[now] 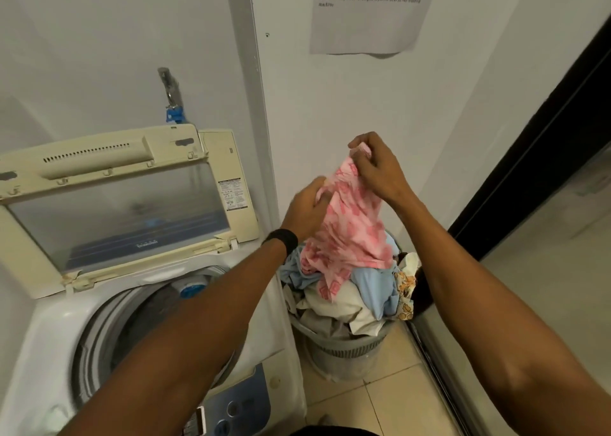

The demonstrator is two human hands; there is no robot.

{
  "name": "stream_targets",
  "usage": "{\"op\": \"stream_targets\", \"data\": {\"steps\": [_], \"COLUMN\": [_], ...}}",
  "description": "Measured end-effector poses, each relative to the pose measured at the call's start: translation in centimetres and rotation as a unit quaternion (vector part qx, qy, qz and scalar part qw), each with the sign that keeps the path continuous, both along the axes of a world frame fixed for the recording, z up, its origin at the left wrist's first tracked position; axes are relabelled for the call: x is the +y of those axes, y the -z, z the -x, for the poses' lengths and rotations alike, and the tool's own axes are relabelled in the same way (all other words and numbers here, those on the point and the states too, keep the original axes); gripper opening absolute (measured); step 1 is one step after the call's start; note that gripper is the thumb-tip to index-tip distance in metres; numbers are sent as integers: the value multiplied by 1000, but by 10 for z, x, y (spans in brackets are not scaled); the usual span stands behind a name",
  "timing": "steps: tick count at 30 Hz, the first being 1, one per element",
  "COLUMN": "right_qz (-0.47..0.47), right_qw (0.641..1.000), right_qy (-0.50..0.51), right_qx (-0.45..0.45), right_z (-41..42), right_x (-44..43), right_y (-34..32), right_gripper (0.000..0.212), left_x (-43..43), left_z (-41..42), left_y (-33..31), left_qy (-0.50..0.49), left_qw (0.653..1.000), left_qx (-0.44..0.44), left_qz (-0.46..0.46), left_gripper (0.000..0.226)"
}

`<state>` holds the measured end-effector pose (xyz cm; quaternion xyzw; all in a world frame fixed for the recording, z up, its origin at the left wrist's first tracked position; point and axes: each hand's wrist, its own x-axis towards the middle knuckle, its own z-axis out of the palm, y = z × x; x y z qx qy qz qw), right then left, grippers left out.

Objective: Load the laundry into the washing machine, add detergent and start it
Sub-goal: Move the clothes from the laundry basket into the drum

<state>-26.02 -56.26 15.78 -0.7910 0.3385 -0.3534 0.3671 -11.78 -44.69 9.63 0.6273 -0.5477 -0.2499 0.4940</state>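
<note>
Standing open on the left, the washer (49, 336) has its lid (115, 204) tipped back against the wall, and the drum (132, 319) gapes below it, dark and grey-rimmed. A blue-tipped tap (173, 113) sticks out of the wall just above the lid. The blue panel (238, 402) sits at the washer's near right corner.

From where I watch, the person's left forearm crosses over the drum's mouth, a black band (281, 238) on the wrist. The left hand (305, 209) curls its fingers round the left edge of a pink garment (350, 227), about halfway up it. That garment is stretched long and steep, its upper end leaning slightly right, its lower end pointing down and trailing onto the laundry (340, 306) heaped in the grey basket (344, 349) beside the washer. The right hand (377, 167), higher up, pinches the bunched top end with fingers pressed together and bent inward.

Above, a printed notice (370, 22) is stuck on the wall. The basket stands on a pale tiled floor (390, 399), with a dark doorway (545, 144) at the far right.
</note>
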Motion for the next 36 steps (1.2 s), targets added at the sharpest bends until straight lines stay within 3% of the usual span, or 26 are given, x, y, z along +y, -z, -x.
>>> {"op": "stream_targets", "data": {"steps": [4, 6, 9, 11, 16, 19, 24, 30, 36], "right_qz": [-77, -87, -19, 4, -39, -89, -132, -124, -120], "right_qw": [988, 983, 982, 985, 999, 989, 980, 983, 987], "right_qy": [-123, -142, -141, -140, -12, 86, 97, 48, -26], "right_qx": [51, 80, 123, 103, -13, -78, -114, -129, -107], "right_z": [6, 6, 5, 8, 16, 18, 24, 10, 2], "right_x": [6, 8, 2, 2, -4, -8, -8, 6, 20], "right_y": [-13, -20, -25, -25, -22, -19, -6, -7, -11], "right_gripper": [33, 41, 21, 16, 20, 23, 21, 17, 15], "left_x": [-15, -20, -23, -23, -10, -5, -9, -24, -30], "left_z": [-26, -33, -38, -41, -56, -68, -71, -41, -13], "left_y": [-47, -62, -75, -79, -74, -68, -78, -78, -78], "left_qy": [40, 42, 26, 28, 63, 53, 15, -20, 15], "left_qw": [988, 983, 986, 986, 979, 975, 991, 1000, 997], "left_qx": [-148, -176, -163, -162, -176, -204, -129, -23, 74], "left_qz": [13, -2, 5, 4, -79, -69, 12, 8, 9], "left_gripper": [17, 15, 34, 38, 47, 33, 21, 11, 33]}}
